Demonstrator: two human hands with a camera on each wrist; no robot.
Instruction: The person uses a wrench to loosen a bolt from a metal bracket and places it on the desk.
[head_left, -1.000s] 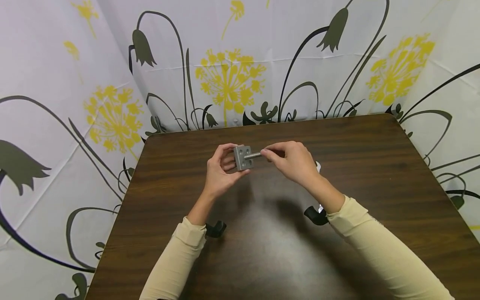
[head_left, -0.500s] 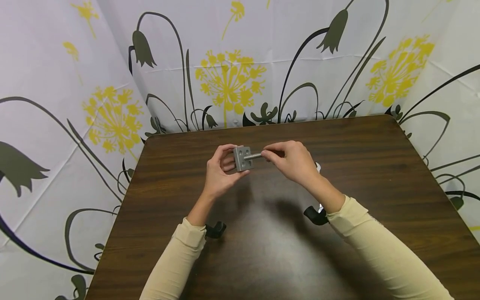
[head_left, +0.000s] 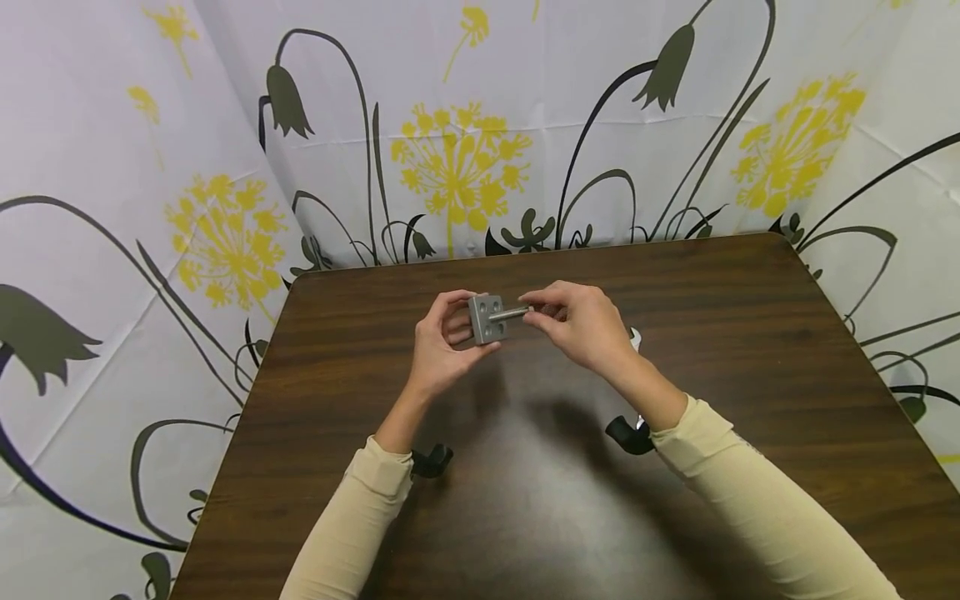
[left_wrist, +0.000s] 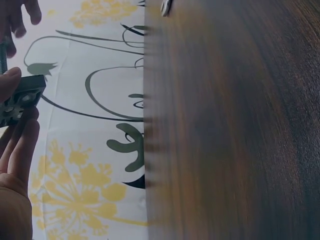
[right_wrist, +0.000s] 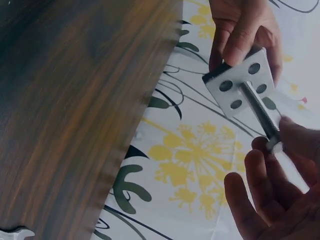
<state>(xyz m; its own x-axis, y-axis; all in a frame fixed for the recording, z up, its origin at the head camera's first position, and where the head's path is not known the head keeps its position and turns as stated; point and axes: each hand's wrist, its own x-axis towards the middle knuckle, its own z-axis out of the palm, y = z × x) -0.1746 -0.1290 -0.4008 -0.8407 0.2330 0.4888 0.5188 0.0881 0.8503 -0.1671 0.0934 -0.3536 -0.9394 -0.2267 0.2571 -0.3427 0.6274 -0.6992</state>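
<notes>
In the head view my left hand (head_left: 442,350) grips a square grey metal plate (head_left: 487,319) by its edges, thumb below and fingers behind. Several holes surround a bolt (head_left: 510,313) that stands out from the middle of its face. At the bolt's free end is my right hand (head_left: 581,323). From the right wrist view, the right thumb (right_wrist: 295,134) lies against that end and the curled index finger is on its other side; how firmly they pinch cannot be told. The left wrist view shows the plate (left_wrist: 25,97) only in part, at its left edge.
Below the hands spreads a dark wood-grain table (head_left: 720,333), backed by a white curtain (head_left: 585,50) with flower prints. A silver wrench (head_left: 636,339) lies on it, mostly hidden under the right forearm. Black curved pieces (head_left: 432,461) show beside both cuffs.
The right index finger has lifted a little from the bolt, and more of the bolt's end shows between the fingertips. The left hand and plate have hardly moved.
</notes>
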